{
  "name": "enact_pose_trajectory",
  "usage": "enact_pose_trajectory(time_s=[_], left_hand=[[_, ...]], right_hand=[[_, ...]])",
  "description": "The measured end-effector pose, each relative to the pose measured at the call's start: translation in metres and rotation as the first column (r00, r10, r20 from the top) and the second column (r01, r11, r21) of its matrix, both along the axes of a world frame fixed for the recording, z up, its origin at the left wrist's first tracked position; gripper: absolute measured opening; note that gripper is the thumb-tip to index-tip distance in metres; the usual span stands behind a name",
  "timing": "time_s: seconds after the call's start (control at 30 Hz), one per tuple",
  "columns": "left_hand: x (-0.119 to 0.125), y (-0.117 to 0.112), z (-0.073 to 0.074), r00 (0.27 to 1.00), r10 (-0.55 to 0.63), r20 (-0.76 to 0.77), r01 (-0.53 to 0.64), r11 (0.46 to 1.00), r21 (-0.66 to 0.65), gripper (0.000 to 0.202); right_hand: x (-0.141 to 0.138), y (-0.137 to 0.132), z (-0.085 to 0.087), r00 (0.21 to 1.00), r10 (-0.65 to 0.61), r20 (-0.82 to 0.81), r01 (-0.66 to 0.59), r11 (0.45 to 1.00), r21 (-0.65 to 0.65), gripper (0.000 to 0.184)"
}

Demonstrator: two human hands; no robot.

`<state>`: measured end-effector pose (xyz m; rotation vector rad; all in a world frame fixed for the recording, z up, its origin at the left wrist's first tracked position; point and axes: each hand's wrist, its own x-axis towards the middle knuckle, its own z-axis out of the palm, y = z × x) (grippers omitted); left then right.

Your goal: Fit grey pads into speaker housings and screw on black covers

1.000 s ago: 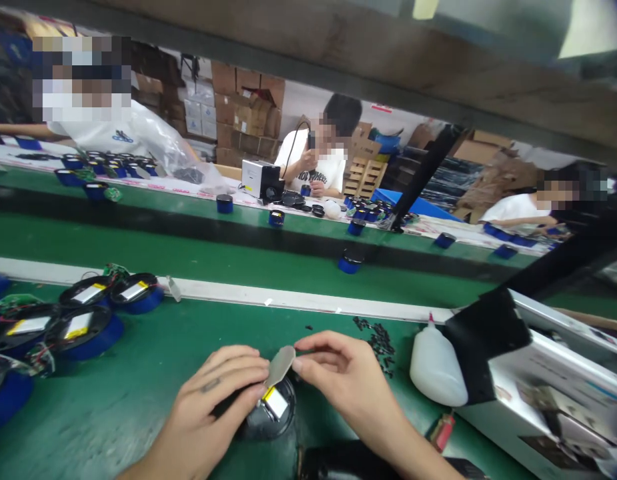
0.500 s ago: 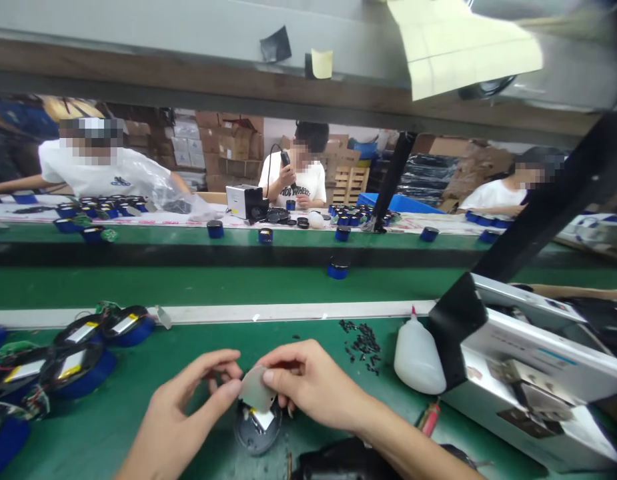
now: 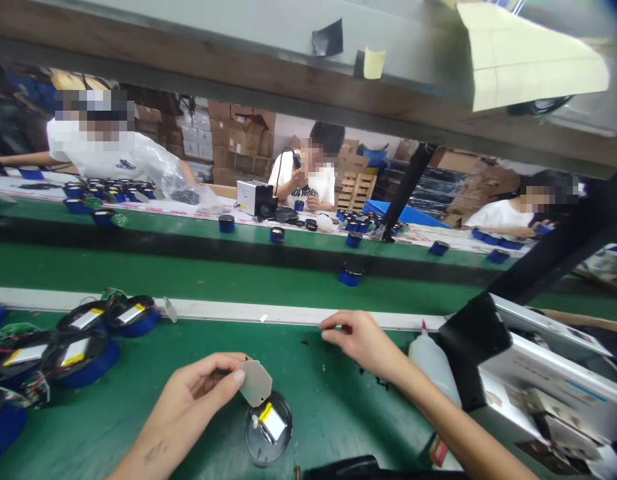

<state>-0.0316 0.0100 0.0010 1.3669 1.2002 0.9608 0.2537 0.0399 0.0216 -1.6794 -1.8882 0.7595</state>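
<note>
My left hand (image 3: 201,393) pinches a small grey flat plate (image 3: 255,382) between thumb and fingers, just above a round black housing (image 3: 268,428) with a yellow and white battery inside, which lies on the green mat. My right hand (image 3: 361,339) reaches out over the mat toward the white strip, its fingers pinched together; whether it holds anything is too small to see. It hovers near a scatter of small black parts (image 3: 375,379).
Several blue round units with batteries (image 3: 83,347) lie at the left. A white squeeze bottle (image 3: 433,363) and a white box with a black panel (image 3: 533,373) stand at the right. Beyond the green conveyor belt (image 3: 238,273), three other people work at a far bench.
My right hand let go of the grey plate and moved up and right toward the white strip. My left hand kept the plate, lifted slightly off the housing.
</note>
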Motion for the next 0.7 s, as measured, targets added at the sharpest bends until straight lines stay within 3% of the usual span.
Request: enact_pose_trajectory(time_s=[0.13,0.23,0.4,0.53,0.7], left_hand=[[0.002,-0.001,-0.006,0.999,-0.016,0.039,0.017,1.000,-0.024,0.022],[0.005,-0.005,-0.011,0.992,-0.042,0.120,0.048,0.997,-0.055,0.021],[0.012,-0.012,-0.013,0.985,-0.034,0.171,0.047,0.996,-0.073,0.016],[0.014,-0.014,-0.009,0.992,-0.010,0.128,0.007,1.000,0.023,0.008],[0.016,-0.017,-0.005,0.985,0.115,0.128,-0.130,0.985,0.117,0.007]], right_hand=[[-0.021,0.006,-0.020,0.992,0.101,0.070,-0.100,0.995,-0.008,0.015],[-0.026,0.010,-0.025,0.991,0.126,0.048,-0.125,0.992,-0.020,0.019],[-0.040,0.002,0.002,0.963,0.151,-0.224,-0.183,0.975,-0.129,0.029],[-0.069,-0.014,0.032,0.884,0.163,-0.439,-0.311,0.905,-0.290,0.035],[-0.089,-0.015,0.039,0.834,0.068,-0.548,-0.347,0.836,-0.424,0.036]])
